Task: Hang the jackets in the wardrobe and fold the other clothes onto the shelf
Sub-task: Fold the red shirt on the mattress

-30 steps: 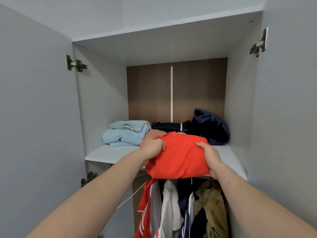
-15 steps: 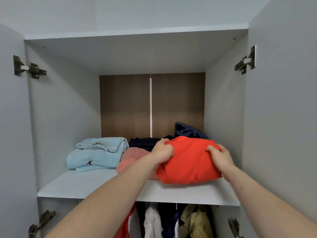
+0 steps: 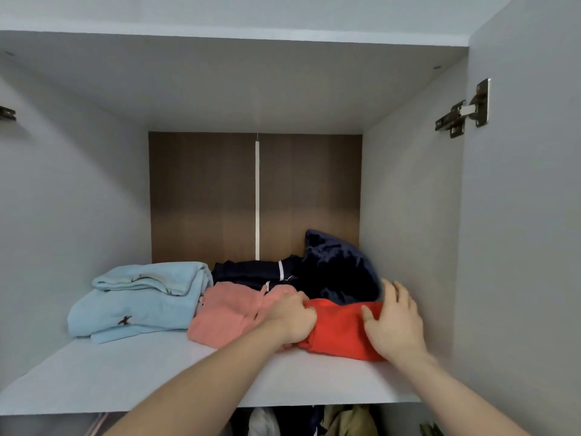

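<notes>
Head view. Shelf: light blue folded garment toward the left end; pink folded garment beside it, touching; dark navy clothes heaped at the back right corner against the side wall. Red garment lies near the front edge, right of the pink one. Left hand: fingers curled, gripping the red garment's left end. Right hand: fingers spread, resting flat on its right end. Hanging jackets partly visible below the shelf.

Matt grey shelf, wood-grain back panel, metal hinge.
</notes>
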Tool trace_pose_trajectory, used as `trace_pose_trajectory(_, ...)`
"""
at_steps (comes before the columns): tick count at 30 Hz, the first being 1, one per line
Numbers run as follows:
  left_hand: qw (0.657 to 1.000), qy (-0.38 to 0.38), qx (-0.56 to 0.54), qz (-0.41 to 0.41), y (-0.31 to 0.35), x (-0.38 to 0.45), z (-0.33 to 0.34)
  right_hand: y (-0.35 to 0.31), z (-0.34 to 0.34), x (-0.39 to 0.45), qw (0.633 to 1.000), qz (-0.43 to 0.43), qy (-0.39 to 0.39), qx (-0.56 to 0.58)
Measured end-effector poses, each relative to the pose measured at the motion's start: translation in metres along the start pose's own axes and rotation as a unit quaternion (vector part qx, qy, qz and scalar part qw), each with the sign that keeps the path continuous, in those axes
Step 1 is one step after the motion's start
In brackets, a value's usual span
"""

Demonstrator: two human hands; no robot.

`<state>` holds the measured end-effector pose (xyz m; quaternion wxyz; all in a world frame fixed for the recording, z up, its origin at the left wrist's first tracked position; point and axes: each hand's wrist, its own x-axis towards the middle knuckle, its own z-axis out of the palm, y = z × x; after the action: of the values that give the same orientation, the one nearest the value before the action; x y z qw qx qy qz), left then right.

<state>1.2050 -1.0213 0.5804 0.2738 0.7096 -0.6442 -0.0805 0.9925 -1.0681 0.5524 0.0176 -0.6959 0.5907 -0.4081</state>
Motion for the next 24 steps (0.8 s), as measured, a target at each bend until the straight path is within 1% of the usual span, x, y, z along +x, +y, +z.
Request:
trace_pose_trajectory(1,0.999,0.024,0.016,0.031,-0.009,-0.002,0.001,-0.001,0.004,-0.008,0.998,-0.058,0.01,-0.028)
trace_pose_trajectory(2,0.996,0.046,0.034,0.061,-0.02,-0.004,0.002,-0.001,0.01,-0.015,0.993,-0.104,-0.007,-0.048)
trace_pose_trajectory(3,0.993,0.063,0.056,0.083,-0.033,-0.007,0.003,-0.002,0.016,-0.022,0.99,-0.124,-0.043,-0.06)
trace_pose_trajectory(5,0.987,0.067,0.11,0.091,-0.063,-0.014,0.005,0.0,0.032,-0.032,0.984,-0.102,-0.127,-0.075)
trace_pose_trajectory(7,0.981,0.055,0.167,0.082,-0.092,-0.021,0.009,0.002,0.043,-0.034,0.979,-0.073,-0.17,-0.082)
trace_pose_trajectory(9,0.977,0.052,0.192,0.081,-0.115,-0.023,0.014,0.002,0.05,-0.028,0.978,-0.061,-0.181,-0.086)
trace_pose_trajectory(12,0.984,0.031,0.162,0.066,-0.128,-0.019,0.019,0.002,0.058,-0.017,0.974,-0.052,-0.194,-0.1)
trace_pose_trajectory(16,0.987,0.013,0.15,0.047,-0.12,-0.004,0.028,-0.001,0.068,-0.005,0.974,-0.035,-0.195,-0.111)
trace_pose_trajectory(20,0.99,0.027,0.132,0.045,-0.118,0.001,0.037,-0.003,0.072,-0.002,0.977,-0.031,-0.182,-0.111)
trace_pose_trajectory(24,0.99,0.033,0.122,0.059,-0.121,-0.001,0.036,-0.004,0.071,-0.013,0.981,-0.049,-0.161,-0.096)
